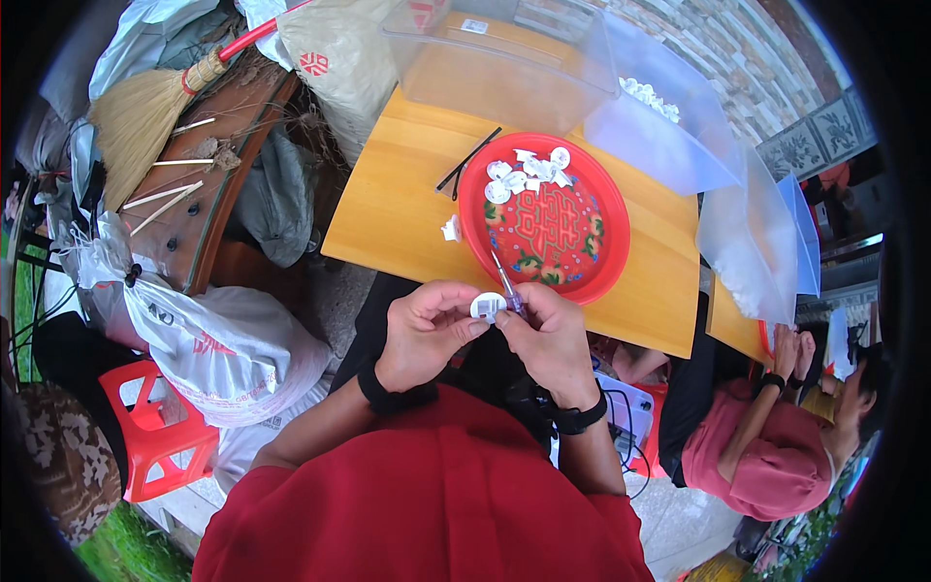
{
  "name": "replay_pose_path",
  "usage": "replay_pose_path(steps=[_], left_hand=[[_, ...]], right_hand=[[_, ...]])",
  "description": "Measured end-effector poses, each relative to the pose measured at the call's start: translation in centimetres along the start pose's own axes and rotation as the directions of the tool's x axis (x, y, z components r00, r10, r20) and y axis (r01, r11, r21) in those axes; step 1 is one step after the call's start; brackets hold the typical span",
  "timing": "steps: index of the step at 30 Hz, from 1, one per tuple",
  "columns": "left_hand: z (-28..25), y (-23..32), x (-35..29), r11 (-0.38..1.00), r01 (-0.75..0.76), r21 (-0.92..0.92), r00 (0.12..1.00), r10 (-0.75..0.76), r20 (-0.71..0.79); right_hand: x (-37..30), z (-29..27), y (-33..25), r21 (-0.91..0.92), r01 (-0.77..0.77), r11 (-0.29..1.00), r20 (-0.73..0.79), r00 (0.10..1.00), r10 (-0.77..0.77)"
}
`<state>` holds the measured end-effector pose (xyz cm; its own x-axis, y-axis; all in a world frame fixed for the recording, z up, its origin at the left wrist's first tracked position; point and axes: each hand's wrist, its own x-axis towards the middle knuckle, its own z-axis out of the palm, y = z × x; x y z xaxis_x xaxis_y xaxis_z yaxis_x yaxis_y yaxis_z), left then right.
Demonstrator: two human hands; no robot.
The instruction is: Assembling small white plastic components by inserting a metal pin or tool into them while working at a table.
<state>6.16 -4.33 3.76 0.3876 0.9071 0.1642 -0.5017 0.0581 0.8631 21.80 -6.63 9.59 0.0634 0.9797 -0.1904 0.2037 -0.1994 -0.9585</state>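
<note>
My left hand [424, 332] pinches a small round white plastic part [488, 307] between thumb and fingers, just in front of the table's near edge. In my right hand [555, 341] is a slim screwdriver-like tool [506, 279] with a purple handle, its metal shaft pointing up and away from me. The right thumb also touches the edge of the white part. Beyond both hands lies a round red tray [619, 218] with a printed pattern. Several similar white parts [529, 175] sit in its far half. One loose white piece [451, 229] rests on the table left of the tray.
Black sticks [469, 163] lie on the wooden table [388, 194]. Clear plastic bins [504, 73] stand along its far side; a bluish bin [669, 160] holds white parts. At right sits a co-worker [766, 436]. A broom [145, 126], sacks [233, 339] and red stool [160, 427] are left.
</note>
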Motion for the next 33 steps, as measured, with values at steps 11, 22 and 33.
replay_pose_path(steps=[11, 22, 33], left_hand=[[-0.1, -0.4, 0.3, 0.998, -0.042, 0.05, 0.999, 0.043, -0.015], [0.0, -0.1, 0.3, 0.987, -0.053, 0.154, 0.998, 0.056, -0.016], [0.4, 0.1, 0.2, 0.967, -0.061, 0.248, 0.998, 0.06, 0.013]], right_hand=[[-0.1, -1.3, -0.2, 0.197, -0.148, 0.969, 0.08, 0.988, 0.135], [-2.4, -3.5, -3.0, -0.824, 0.513, 0.243, 0.336, 0.786, -0.519], [-2.4, -2.3, -4.0, -0.859, 0.511, -0.017, 0.46, 0.758, -0.463]])
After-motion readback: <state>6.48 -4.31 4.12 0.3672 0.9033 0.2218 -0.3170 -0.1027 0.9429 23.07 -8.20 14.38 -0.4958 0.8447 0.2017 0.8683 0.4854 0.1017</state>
